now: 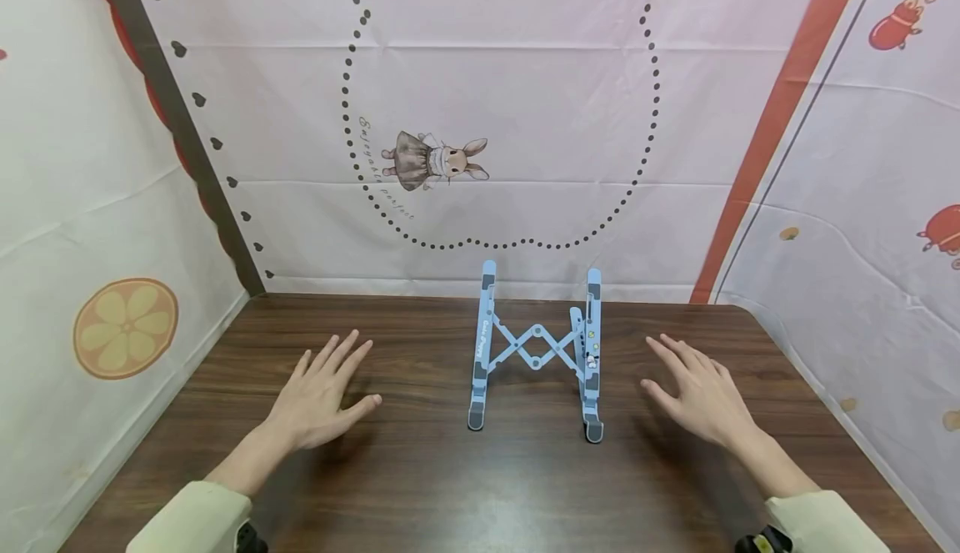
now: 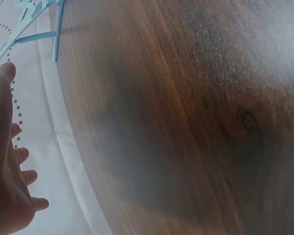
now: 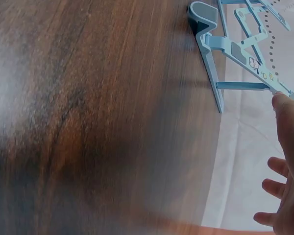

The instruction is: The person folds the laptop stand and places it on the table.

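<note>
A light blue folding laptop stand (image 1: 482, 344) stands unfolded on the table, its two long side arms joined by a crossed scissor linkage. Grey pads and small cartoon stickers mark the arms. To its left, my left hand (image 1: 318, 399) hovers over the wood with fingers spread, holding nothing. My right hand (image 1: 701, 394) is likewise spread on the other side, apart from the stand. The right wrist view shows the stand (image 3: 245, 58) propped at a slant by a strut, with hooked front ends. Only part of the stand (image 2: 39, 34) enters the left wrist view.
The dark wood-grain table (image 1: 420, 486) reaches back to a white printed cloth (image 1: 525, 119) hanging behind it. More cloth hangs on the left and right sides. Pale sleeves and dark wrist bands cover both forearms near the front.
</note>
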`<state>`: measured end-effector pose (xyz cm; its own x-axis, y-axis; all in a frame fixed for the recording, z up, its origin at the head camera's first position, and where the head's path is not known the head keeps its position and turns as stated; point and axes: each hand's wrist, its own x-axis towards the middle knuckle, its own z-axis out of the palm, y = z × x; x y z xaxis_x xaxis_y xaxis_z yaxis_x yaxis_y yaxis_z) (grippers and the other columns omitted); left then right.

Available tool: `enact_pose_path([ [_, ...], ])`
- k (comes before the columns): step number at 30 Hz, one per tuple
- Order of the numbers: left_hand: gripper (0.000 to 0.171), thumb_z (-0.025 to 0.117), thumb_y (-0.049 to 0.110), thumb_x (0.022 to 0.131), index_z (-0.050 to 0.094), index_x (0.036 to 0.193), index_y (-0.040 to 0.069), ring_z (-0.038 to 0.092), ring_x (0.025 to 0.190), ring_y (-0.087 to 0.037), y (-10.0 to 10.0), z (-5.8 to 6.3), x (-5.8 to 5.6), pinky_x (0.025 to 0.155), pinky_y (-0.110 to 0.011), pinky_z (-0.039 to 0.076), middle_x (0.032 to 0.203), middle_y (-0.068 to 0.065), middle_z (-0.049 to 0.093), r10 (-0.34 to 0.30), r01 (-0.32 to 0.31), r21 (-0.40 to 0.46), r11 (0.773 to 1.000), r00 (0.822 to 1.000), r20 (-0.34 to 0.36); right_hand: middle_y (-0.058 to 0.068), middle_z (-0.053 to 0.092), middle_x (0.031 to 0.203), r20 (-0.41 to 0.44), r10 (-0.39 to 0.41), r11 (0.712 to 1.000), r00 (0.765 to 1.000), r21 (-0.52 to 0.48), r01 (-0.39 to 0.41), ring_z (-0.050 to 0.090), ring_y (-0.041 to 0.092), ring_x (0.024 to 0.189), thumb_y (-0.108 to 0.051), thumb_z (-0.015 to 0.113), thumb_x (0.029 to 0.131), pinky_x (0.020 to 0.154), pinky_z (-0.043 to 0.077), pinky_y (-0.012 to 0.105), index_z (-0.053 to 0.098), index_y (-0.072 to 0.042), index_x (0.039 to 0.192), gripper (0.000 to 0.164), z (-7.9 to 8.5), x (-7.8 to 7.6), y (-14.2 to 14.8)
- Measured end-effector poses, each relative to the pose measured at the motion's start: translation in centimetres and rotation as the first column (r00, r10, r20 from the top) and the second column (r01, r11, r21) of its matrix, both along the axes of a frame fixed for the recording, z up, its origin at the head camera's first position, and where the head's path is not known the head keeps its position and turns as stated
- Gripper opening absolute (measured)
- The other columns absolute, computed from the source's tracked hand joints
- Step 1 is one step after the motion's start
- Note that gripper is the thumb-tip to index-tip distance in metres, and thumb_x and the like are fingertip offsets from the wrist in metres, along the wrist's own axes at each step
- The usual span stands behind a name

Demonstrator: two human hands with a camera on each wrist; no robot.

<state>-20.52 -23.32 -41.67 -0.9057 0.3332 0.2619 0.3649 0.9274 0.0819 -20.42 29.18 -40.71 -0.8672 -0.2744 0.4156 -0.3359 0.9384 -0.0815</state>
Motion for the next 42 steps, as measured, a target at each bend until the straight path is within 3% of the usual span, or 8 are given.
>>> enact_pose_path([
  [9,0.075,0.047,0.062,0.084,0.033,0.142,0.017,0.027,0.134,-0.035,0.3,-0.4,-0.3,0.104,-0.059,0.022,0.151,-0.007,0.024,-0.013,0.017,0.072,0.997,0.999,-0.050,0.019,0.047,0.133,0.003,-0.001,0.999,1.000,-0.053,0.001,0.047,0.043,0.113,-0.039,0.061,0.085,0.080,0.038,0.064,0.043,-0.012,0.135,0.060,-0.1,-0.3,-0.2],
  [18,0.070,0.050,0.056,0.086,0.036,0.140,0.014,0.031,0.131,-0.036,0.9,-0.8,-0.7,0.101,-0.058,0.028,0.147,-0.011,0.031,-0.011,0.020,0.196,0.980,0.999,-0.045,0.023,0.052,0.124,0.053,-0.007,0.991,0.999,-0.130,0.014,0.051,0.044,0.107,-0.029,0.065,0.084,0.079,0.043,0.061,0.043,-0.011,0.135,0.058,0.1,-0.4,-0.8],
  [25,0.066,0.055,0.052,0.086,0.039,0.138,0.014,0.037,0.127,-0.035,1.9,-1.0,-0.9,0.097,-0.060,0.032,0.142,-0.011,0.038,-0.026,0.038,0.325,0.945,0.999,-0.041,0.023,0.053,0.122,0.096,0.002,0.982,0.995,-0.190,0.016,0.053,0.043,0.105,-0.026,0.064,0.085,0.078,0.044,0.060,0.044,-0.009,0.134,0.055,0.1,-0.6,-1.2],
  [29,0.066,0.054,0.051,0.086,0.039,0.138,0.014,0.041,0.123,-0.034,2.3,-1.1,-0.9,0.094,-0.057,0.037,0.139,-0.010,0.040,-0.037,0.035,0.377,0.926,0.999,-0.003,0.022,0.053,0.123,0.106,0.004,0.978,0.994,-0.208,0.018,0.053,0.042,0.107,-0.026,0.063,0.086,0.080,0.044,0.060,0.045,-0.008,0.133,0.054,-0.2,-0.7,-1.5],
  [35,0.060,0.056,0.048,0.087,0.042,0.136,0.015,0.043,0.122,-0.032,2.7,-1.4,-1.0,0.093,-0.055,0.039,0.134,-0.007,0.045,-0.047,0.027,0.469,0.883,0.998,0.031,0.021,0.056,0.120,0.099,0.021,0.969,0.995,-0.247,0.004,0.054,0.039,0.107,-0.023,0.064,0.085,0.082,0.045,0.058,0.046,-0.006,0.132,0.053,-0.5,-0.8,-1.8],
  [42,0.054,0.060,0.042,0.087,0.046,0.132,0.015,0.050,0.115,-0.036,3.2,-1.8,-1.6,0.088,-0.055,0.043,0.128,-0.010,0.051,-0.048,0.034,0.553,0.833,0.999,0.011,0.021,0.058,0.118,0.097,0.054,0.956,0.994,-0.291,-0.023,0.057,0.036,0.103,-0.019,0.064,0.085,0.080,0.048,0.054,0.046,-0.005,0.132,0.052,-0.6,-1.0,-2.2],
])
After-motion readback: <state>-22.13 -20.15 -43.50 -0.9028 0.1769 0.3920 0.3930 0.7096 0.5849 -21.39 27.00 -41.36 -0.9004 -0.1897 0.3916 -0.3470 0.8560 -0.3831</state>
